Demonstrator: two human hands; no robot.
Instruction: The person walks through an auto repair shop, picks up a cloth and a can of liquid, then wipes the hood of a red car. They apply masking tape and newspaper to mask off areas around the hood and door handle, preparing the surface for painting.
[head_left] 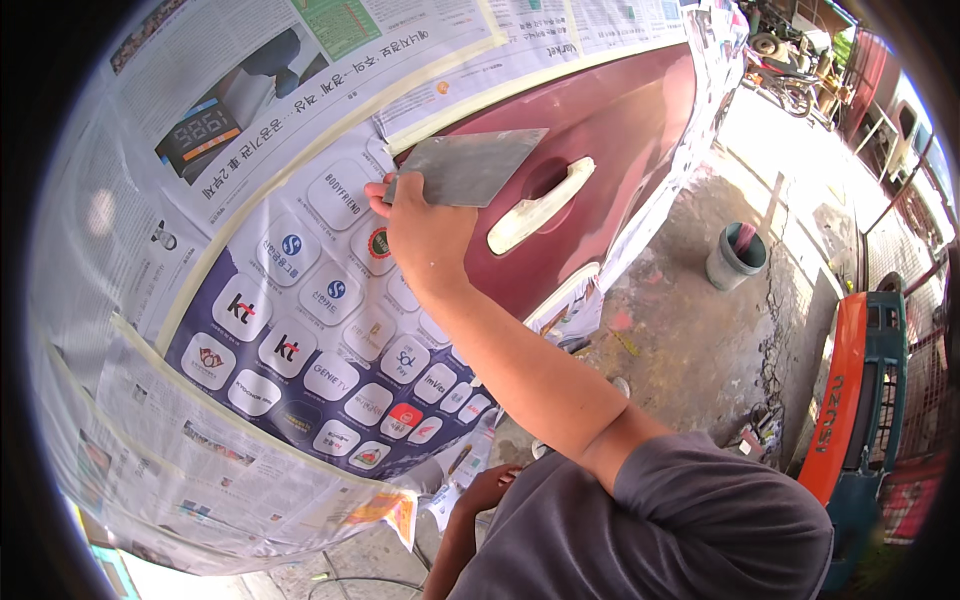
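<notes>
My right hand (425, 235) grips a flat grey metal spreader (470, 168) and presses its blade against a maroon car door panel (620, 120), just left of the tape-wrapped door handle (540, 205). Newspaper sheets (300, 300) taped with cream masking tape cover the bodywork around the bare maroon patch. My left hand (487, 488) hangs low by the bottom edge of the paper with its fingers curled; whether it holds anything is unclear.
A grey bucket (737, 256) with something pink in it stands on the stained concrete floor (690, 330) to the right. An orange and teal vehicle front panel (850, 400) leans at the far right. A motorcycle (785, 80) is parked at the top right.
</notes>
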